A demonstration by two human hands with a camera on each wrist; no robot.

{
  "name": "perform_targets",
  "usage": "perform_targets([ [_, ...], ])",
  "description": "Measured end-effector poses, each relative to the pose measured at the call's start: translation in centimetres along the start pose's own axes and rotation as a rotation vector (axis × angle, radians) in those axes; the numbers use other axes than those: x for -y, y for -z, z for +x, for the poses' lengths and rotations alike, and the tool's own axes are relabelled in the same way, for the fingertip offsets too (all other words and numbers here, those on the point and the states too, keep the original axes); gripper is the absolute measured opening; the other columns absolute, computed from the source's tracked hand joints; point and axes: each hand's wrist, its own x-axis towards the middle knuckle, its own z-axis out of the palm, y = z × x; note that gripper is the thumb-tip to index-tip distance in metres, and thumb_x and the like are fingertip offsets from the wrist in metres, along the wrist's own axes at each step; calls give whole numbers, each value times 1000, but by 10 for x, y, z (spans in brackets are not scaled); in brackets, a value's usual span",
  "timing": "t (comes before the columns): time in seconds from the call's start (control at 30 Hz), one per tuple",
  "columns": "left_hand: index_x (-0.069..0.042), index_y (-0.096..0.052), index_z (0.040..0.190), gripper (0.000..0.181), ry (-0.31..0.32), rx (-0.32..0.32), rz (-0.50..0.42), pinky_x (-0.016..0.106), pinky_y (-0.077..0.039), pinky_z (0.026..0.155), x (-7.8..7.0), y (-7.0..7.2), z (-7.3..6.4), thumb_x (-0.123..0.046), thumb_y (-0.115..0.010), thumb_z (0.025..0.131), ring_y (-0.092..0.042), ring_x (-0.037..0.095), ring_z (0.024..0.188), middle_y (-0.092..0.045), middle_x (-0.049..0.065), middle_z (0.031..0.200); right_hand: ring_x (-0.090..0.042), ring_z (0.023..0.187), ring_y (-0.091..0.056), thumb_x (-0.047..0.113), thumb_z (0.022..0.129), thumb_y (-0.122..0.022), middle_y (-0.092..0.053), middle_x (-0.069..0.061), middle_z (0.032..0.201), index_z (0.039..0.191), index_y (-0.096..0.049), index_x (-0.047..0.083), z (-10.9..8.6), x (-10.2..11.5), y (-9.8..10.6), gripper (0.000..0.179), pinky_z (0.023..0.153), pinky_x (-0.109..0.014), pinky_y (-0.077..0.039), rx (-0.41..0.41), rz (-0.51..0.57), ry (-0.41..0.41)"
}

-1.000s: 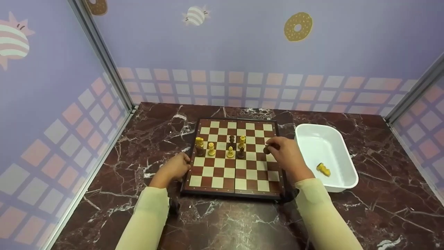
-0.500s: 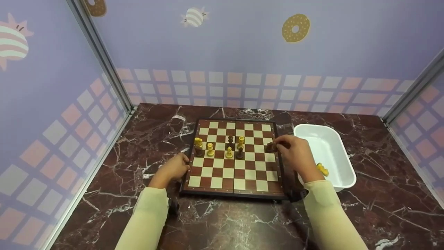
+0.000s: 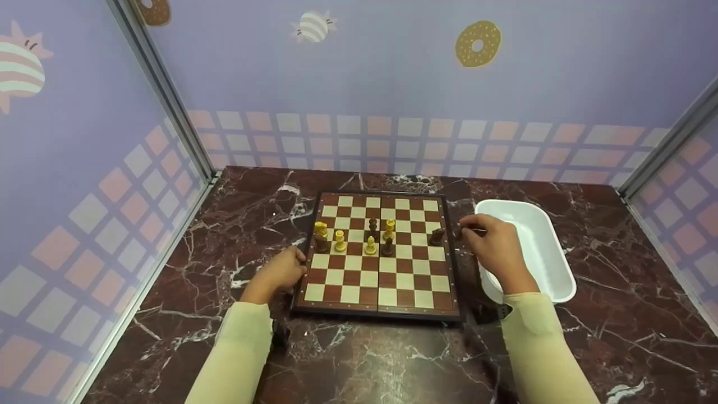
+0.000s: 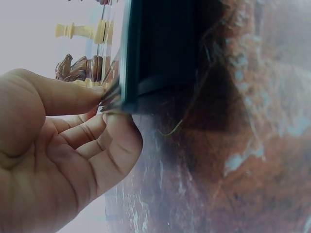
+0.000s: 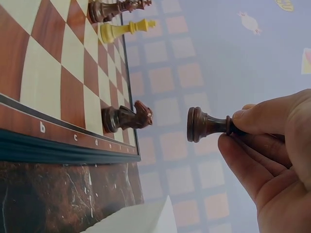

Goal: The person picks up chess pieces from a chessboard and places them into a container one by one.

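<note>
Now I've drawn the right hand [image 3: 496,247] off the board [image 3: 349,294], pinching a dark piece [image 5: 208,125] — the knight [image 5: 124,118] to the hand's left looks settled — with the left hand [image 3: 280,270] gripping the board.

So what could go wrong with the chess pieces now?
The dark piece, pinched near its top by the right hand, might slip. Swung over the board, it could bump the dark knight standing by the edge. If the left hand, pinching the board's rim, tugs, the knight could topple too.
</note>
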Motion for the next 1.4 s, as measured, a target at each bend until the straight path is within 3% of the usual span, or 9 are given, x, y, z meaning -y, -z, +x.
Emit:
perform_targets([
  [0.4, -2, -46, 110, 21, -7, 13, 2, 30, -49, 45, -2, 1, 6, -10, -50, 90, -51, 16, 55, -52, 9, 86, -26, 85, -67, 8, 81, -64, -70, -10, 90, 94, -69, 9, 2, -21, 9, 13, 71, -40, -55, -88, -2, 8],
  [0.8, -2, -46, 110, 21, 37, 47, -110, 34, -51, 48, 2, 8, 6, -6, -51, 90, -54, 20, 60, -54, 12, 88, -24, 88, -67, 10, 82, -65, -70, -10, 94, 97, -69, 11, 1, -39, 25, 15, 73, -38, -54, -145, -3, -59],
  [1.1, -4, -47, 111, 22, 34, 21, -162, 34, -51, 49, 8, 10, -1, -9, -52, 91, -49, 17, 61, -51, 9, 86, -28, 87, -67, 11, 84, -63, -70, -11, 96, 99, -68, 11, -6, -48, 33, 16, 73, -42, -53, -111, -44, -102],
  [1.4, -5, -49, 109, 19, 29, -18, -180, 31, -49, 47, 9, 0, -1, -10, -52, 91, -50, 16, 61, -50, 6, 82, -32, 90, -66, 10, 84, -62, -69, -13, 97, 99, -68, 9, -6, -61, 33, 17, 77, -46, -51, -61, -87, -115],
])
